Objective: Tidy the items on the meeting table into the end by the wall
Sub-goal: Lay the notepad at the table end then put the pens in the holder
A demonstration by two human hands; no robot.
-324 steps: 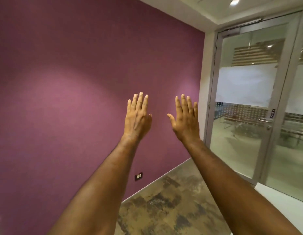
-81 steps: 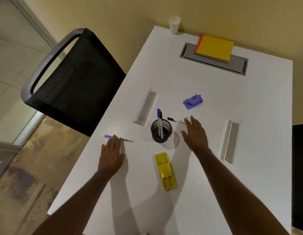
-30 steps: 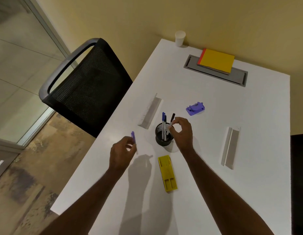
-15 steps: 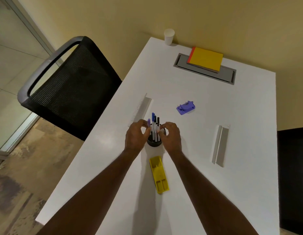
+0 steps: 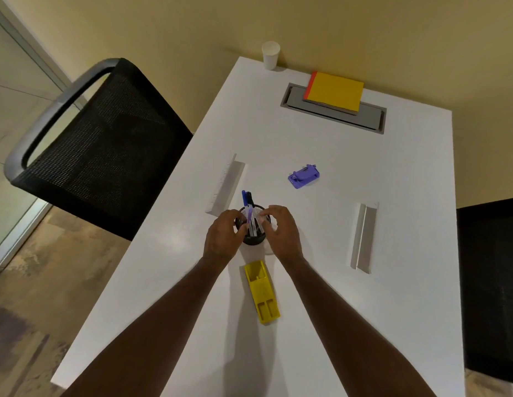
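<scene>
A black mesh pen cup [image 5: 253, 239] stands mid-table on the white meeting table [image 5: 378, 325] and holds several pens [image 5: 246, 198]. My left hand [image 5: 223, 240] is on the cup's left side, fingers pinched on a purple pen [image 5: 249, 218] that stands inside the cup. My right hand [image 5: 284, 232] curls against the cup's right rim. A yellow tray [image 5: 262, 293] lies just in front of the cup. A purple hole punch [image 5: 304, 176] sits further back. Two white angled strips lie at the left [image 5: 226, 186] and the right [image 5: 363, 237].
At the wall end, a yellow notebook [image 5: 334, 91] rests on a grey cable hatch [image 5: 372, 123], and a white paper cup [image 5: 271, 58] stands at the far left corner. A black mesh chair [image 5: 106, 144] is at the left, another dark chair [image 5: 490, 282] at the right.
The purple pen has gone down into the cup under my left hand. Both hands have closed in tighter around the cup's rim.
</scene>
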